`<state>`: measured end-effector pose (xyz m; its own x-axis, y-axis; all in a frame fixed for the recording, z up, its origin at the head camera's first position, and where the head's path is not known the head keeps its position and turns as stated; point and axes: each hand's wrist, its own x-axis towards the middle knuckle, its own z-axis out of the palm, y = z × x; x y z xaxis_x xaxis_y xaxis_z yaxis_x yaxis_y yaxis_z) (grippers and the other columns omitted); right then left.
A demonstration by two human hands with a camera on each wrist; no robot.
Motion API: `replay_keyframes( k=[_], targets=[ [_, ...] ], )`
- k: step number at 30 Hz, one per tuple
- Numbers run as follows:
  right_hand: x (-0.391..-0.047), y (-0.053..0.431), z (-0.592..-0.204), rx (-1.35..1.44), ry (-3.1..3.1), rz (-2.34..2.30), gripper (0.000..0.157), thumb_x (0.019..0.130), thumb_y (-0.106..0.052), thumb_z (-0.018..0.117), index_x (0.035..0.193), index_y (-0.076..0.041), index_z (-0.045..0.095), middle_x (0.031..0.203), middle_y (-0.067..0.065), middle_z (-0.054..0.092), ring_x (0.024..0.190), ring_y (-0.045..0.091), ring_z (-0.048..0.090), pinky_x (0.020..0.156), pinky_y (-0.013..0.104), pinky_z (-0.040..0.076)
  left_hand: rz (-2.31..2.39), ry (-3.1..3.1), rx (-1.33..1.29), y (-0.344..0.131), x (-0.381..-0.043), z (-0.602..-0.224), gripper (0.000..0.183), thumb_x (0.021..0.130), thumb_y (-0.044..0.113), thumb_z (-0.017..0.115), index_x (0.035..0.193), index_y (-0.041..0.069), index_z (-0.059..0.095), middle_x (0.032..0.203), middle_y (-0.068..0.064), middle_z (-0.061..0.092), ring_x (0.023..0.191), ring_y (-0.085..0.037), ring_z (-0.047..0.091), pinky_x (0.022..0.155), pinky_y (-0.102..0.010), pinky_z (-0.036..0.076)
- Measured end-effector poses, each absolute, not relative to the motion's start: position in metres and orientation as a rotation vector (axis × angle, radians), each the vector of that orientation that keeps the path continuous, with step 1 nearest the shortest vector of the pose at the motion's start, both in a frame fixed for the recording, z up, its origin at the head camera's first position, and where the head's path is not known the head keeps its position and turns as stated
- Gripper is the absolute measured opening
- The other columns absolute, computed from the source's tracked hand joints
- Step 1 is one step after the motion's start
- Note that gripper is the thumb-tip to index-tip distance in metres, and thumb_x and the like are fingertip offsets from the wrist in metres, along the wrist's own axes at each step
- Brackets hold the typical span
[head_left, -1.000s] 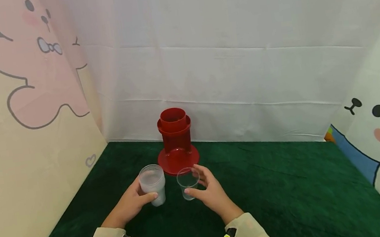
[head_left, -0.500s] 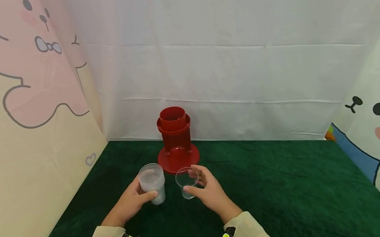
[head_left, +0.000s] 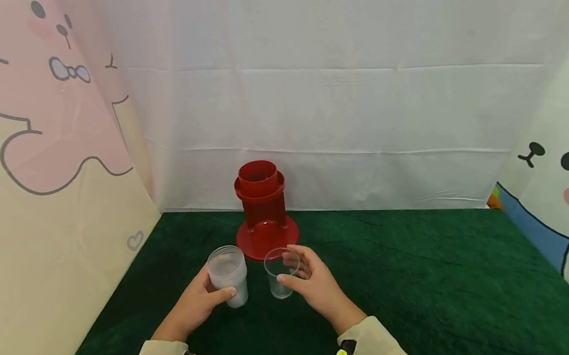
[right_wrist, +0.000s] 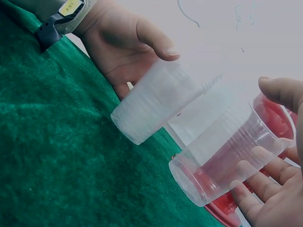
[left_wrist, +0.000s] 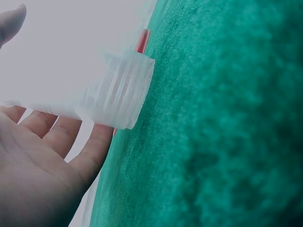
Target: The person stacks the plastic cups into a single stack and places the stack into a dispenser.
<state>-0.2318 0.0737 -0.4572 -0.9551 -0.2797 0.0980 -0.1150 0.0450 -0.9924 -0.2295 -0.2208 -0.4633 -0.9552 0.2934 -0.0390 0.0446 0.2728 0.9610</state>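
My left hand (head_left: 199, 303) grips a stack of nested clear plastic cups (head_left: 230, 278), its thumb across the front. In the left wrist view, the stack (left_wrist: 120, 92) shows several ridged rims, with fingers along its underside. A single clear plastic cup (head_left: 281, 287) stands a short way to the right, held by my right hand (head_left: 325, 291) between thumb and fingers. Through its wall, the right wrist view shows the fingers behind this cup (right_wrist: 222, 156). Both hands hold the cups upright, side by side above the green cloth.
Just behind the cups stands a red plastic holder (head_left: 264, 209) with a round base and a tube-shaped top. Green cloth (head_left: 435, 277) covers the table. A white curtain (head_left: 341, 117) closes off the back, and printed cartoon sheets (head_left: 72, 227) hang at the sides.
My right hand and its cup have shifted very slightly right and up in the head view since half a second ago. My left hand and the stack stay put.
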Motion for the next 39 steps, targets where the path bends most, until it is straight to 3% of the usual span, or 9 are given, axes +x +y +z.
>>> replay_keyframes(
  k=[17, 24, 32, 39],
  targets=[
    [-0.225, 0.066, -0.441, -0.537, 2.123, -2.068, 0.063, 0.095, -0.024, 0.076, 0.149, -0.015, 0.045, 0.147, 0.007, 0.056, 0.136, 0.023, 0.051, 0.115, 0.048, 0.039, 1.738, 2.345, 0.283, -0.221, -0.229, -0.462, 0.08, 0.096, 0.027, 0.074, 0.159, 0.016, 0.027, 0.152, -0.017, 0.044, 0.137, -0.041, 0.045, 0.113, -0.067, 0.031],
    [-0.224, 0.063, -0.426, -0.564, 2.145, -2.032, 0.063, 0.096, -0.025, 0.076, 0.15, -0.016, 0.045, 0.148, 0.012, 0.054, 0.136, 0.024, 0.05, 0.115, 0.048, 0.04, 1.752, 2.335, 0.289, -0.222, -0.229, -0.463, 0.078, 0.096, 0.026, 0.074, 0.158, 0.016, 0.029, 0.151, -0.016, 0.046, 0.135, -0.039, 0.046, 0.114, -0.067, 0.032],
    [-0.229, 0.062, -0.411, -0.548, 2.105, -2.022, 0.059, 0.097, -0.019, 0.073, 0.15, -0.016, 0.045, 0.143, 0.006, 0.058, 0.135, 0.024, 0.052, 0.115, 0.045, 0.04, 1.756, 2.325, 0.287, -0.223, -0.229, -0.464, 0.08, 0.096, 0.029, 0.075, 0.159, 0.018, 0.027, 0.153, -0.015, 0.044, 0.136, -0.039, 0.045, 0.114, -0.066, 0.031],
    [-0.232, 0.061, -0.392, -0.605, 2.148, -1.932, 0.061, 0.098, -0.025, 0.073, 0.151, -0.017, 0.044, 0.145, 0.008, 0.056, 0.133, 0.023, 0.052, 0.114, 0.043, 0.041, 1.759, 2.312, 0.306, -0.222, -0.23, -0.463, 0.078, 0.096, 0.027, 0.074, 0.158, 0.018, 0.027, 0.152, -0.015, 0.045, 0.137, -0.039, 0.045, 0.114, -0.065, 0.032]
  ],
)
